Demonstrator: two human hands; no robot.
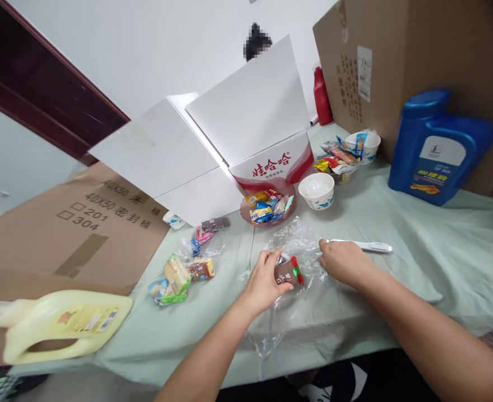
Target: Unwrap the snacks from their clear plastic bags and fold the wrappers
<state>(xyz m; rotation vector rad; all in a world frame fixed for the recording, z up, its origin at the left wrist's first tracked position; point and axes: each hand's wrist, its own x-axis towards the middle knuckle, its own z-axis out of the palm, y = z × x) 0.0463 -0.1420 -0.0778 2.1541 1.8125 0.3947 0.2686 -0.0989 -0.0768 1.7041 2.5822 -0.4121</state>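
My left hand [263,285] is closed on a small wrapped snack [287,272] in a brown packet with a red and green end. A crumpled clear plastic bag [271,340] is spread under and around it on the table. At the bag's right side my right hand [344,262] has its fingers pinched together on the clear plastic. Just behind that hand lies a white, knife-like tool [376,246], partly covered by it. Farther back a pinkish clear bowl [246,215] holds several wrapped snacks, with a white patterned bowl [318,192] beside it.
Loose wrapped snacks [177,276] lie at the left, near a yellow jug [66,324]. A white carton [267,162] with raised flaps stands behind. More snacks [340,159], a blue jug [434,151], a red bottle [322,97] and a large cardboard box [380,72] are at the right.
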